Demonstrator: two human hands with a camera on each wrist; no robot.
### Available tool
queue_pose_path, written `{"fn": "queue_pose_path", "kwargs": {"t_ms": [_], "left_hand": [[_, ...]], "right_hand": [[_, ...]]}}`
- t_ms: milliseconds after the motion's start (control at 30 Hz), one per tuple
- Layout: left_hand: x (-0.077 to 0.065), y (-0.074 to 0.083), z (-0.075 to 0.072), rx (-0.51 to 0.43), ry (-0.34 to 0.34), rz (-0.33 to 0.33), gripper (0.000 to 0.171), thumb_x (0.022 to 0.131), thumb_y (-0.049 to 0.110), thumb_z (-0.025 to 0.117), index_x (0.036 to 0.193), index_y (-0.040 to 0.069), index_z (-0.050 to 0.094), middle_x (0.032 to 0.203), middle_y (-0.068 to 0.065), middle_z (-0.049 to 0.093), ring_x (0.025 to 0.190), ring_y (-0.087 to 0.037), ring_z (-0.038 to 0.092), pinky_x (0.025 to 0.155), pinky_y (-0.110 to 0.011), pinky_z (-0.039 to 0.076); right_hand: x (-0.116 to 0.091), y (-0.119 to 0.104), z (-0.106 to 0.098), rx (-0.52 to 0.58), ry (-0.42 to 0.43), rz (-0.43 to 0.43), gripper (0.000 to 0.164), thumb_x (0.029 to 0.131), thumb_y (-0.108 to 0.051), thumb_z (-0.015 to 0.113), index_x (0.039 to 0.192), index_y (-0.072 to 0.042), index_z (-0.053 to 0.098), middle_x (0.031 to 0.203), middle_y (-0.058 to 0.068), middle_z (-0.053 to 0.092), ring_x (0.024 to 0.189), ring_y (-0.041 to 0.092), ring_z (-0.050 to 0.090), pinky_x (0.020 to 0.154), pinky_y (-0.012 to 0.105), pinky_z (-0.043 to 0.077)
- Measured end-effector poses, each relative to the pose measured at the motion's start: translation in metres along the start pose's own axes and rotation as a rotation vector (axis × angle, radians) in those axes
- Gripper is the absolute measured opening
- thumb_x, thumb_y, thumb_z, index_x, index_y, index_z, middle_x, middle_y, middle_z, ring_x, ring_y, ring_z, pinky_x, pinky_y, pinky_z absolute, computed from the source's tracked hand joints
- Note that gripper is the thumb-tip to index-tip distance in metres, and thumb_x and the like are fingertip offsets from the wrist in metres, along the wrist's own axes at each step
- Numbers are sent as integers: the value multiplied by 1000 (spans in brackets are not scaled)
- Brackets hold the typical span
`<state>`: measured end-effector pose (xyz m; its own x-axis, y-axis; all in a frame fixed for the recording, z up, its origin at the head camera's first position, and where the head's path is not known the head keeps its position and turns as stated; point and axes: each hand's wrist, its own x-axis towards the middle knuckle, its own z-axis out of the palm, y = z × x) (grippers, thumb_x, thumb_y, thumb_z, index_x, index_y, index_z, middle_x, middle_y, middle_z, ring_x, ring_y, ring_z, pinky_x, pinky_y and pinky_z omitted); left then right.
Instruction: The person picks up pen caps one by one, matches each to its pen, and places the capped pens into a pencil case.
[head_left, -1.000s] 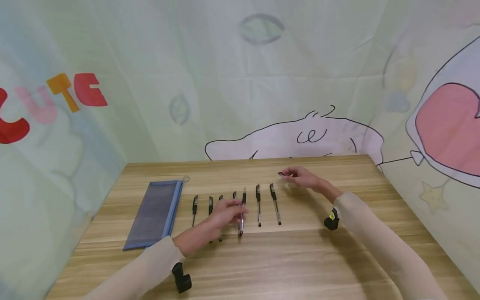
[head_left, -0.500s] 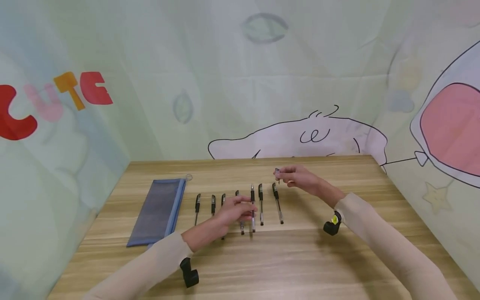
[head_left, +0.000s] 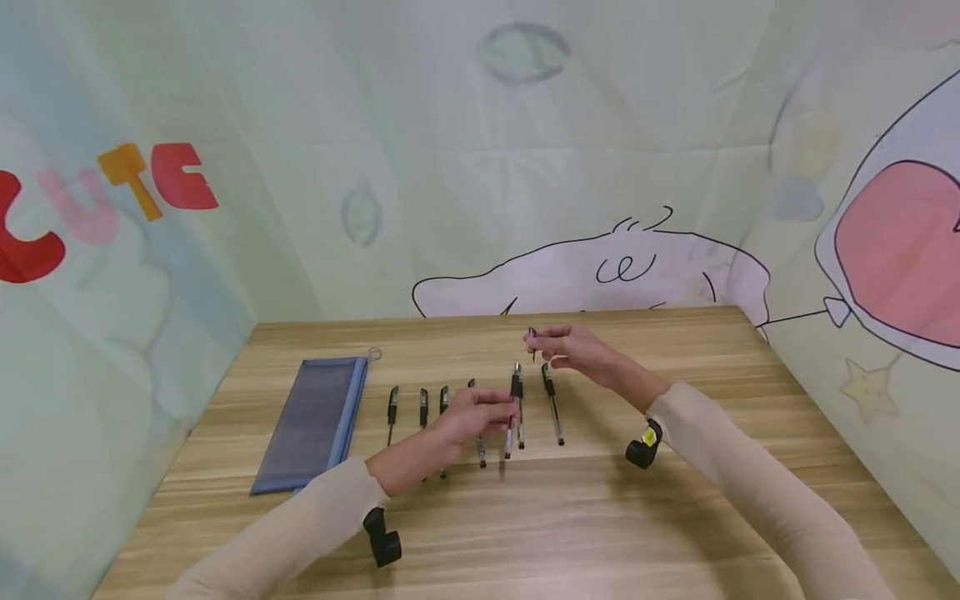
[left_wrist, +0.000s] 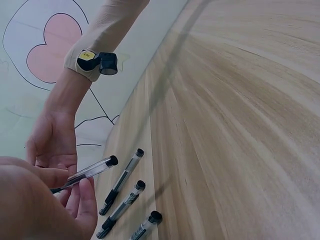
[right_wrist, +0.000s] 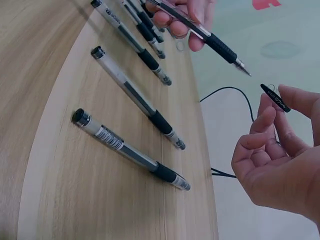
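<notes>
My left hand (head_left: pixel 472 417) pinches an uncapped black gel pen (right_wrist: pixel 220 48) by its clear barrel, held above the table with the metal tip pointing away from me. Between the thumb and fingers of my right hand (head_left: pixel 579 352) is the small black pen cap (right_wrist: pixel 275 98). In the right wrist view the cap sits just beyond the pen's tip, apart from it. Capped gel pens lie beneath and beside the hands, among them a rightmost pen (head_left: pixel 553 405) below my right hand. My left hand partly hides several pens in the row.
A blue mesh zip pouch (head_left: pixel 307 425) lies flat at the left of the wooden table (head_left: pixel 600 517). Behind the table's far edge hangs a printed cloth backdrop (head_left: pixel 450 167). Both wrists carry small black cameras, such as the right wrist camera (head_left: pixel 643 446).
My left hand has carried the uncapped pen to the right. My right hand has moved left with the cap, which is now turned upright, so pen and cap are closer together.
</notes>
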<state>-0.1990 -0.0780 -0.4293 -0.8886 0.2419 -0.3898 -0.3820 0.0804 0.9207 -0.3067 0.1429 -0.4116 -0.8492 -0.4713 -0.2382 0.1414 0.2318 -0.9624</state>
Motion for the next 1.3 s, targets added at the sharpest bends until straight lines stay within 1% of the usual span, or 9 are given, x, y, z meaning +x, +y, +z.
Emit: {"fn": "queue_pose_path", "kwargs": {"t_ms": [67, 133, 267, 467, 567, 800, 867, 1067, 1300], "left_hand": [[1, 1, 1, 1, -7, 3, 36, 97, 13, 69, 130, -2, 65, 123, -21, 72, 99, -18, 74, 102, -41, 55], [1, 1, 2, -2, -11, 6, 35, 97, 13, 70, 128, -2, 66, 124, -22, 71, 98, -17, 74, 102, -41, 55], [2, 2, 3, -3, -17, 18, 35, 97, 12, 69, 129, -4, 65, 123, -22, 71, 93, -13, 74, 103, -41, 55], [1, 1, 6, 5, -20, 37, 34, 97, 10, 68, 127, -7, 64, 120, -22, 73, 90, -12, 73, 99, -37, 57], [2, 0, 7, 12, -24, 39, 34, 97, 9, 68, 127, -7, 64, 119, -22, 73, 90, -11, 73, 98, -36, 58], [3, -1, 8, 27, -21, 32, 33, 97, 10, 69, 126, -6, 66, 118, -21, 74, 90, -12, 72, 95, -34, 59], [4, -2, 8, 27, -24, 28, 33, 97, 10, 69, 125, -6, 66, 119, -21, 73, 90, -12, 72, 95, -35, 59], [4, -4, 8, 27, -19, 26, 32, 97, 10, 69, 124, -6, 66, 115, -19, 74, 90, -13, 72, 98, -38, 58], [1, -6, 7, 37, -17, 16, 32, 98, 13, 68, 124, -5, 66, 118, -19, 73, 91, -13, 72, 100, -39, 57]], "right_hand": [[0, -2, 2, 7, 19, 7, 26, 100, -28, 67, 117, -8, 69, 99, -6, 70, 87, 11, 54, 83, 29, 51], [1, -3, 2, 10, 28, 10, 30, 100, -27, 68, 119, -4, 68, 97, -7, 70, 84, 10, 54, 79, 26, 51], [1, -3, 3, 7, 20, 8, 37, 100, -25, 67, 124, 3, 64, 98, -7, 71, 88, 12, 55, 82, 28, 52], [1, -1, 4, 22, -15, 4, 16, 100, -21, 67, 109, -9, 73, 95, -7, 73, 82, 10, 56, 80, 28, 52], [1, 1, 5, 17, -36, -2, 14, 101, -18, 66, 108, -9, 74, 94, -6, 71, 80, 10, 54, 78, 28, 50], [1, 5, 6, -15, -87, 10, 38, 101, -20, 65, 127, 8, 63, 93, -6, 65, 81, 10, 53, 83, 34, 47], [0, 5, 6, -19, -90, 6, 37, 102, -21, 65, 126, 7, 63, 94, -6, 66, 81, 10, 53, 82, 33, 47], [-1, 4, 4, -9, -86, -13, 17, 101, -20, 65, 110, -8, 73, 95, -5, 69, 81, 12, 52, 80, 31, 47], [-4, 6, 9, -65, -152, 11, 34, 101, -18, 66, 126, 5, 66, 89, -3, 62, 79, 12, 50, 74, 27, 43]]}}
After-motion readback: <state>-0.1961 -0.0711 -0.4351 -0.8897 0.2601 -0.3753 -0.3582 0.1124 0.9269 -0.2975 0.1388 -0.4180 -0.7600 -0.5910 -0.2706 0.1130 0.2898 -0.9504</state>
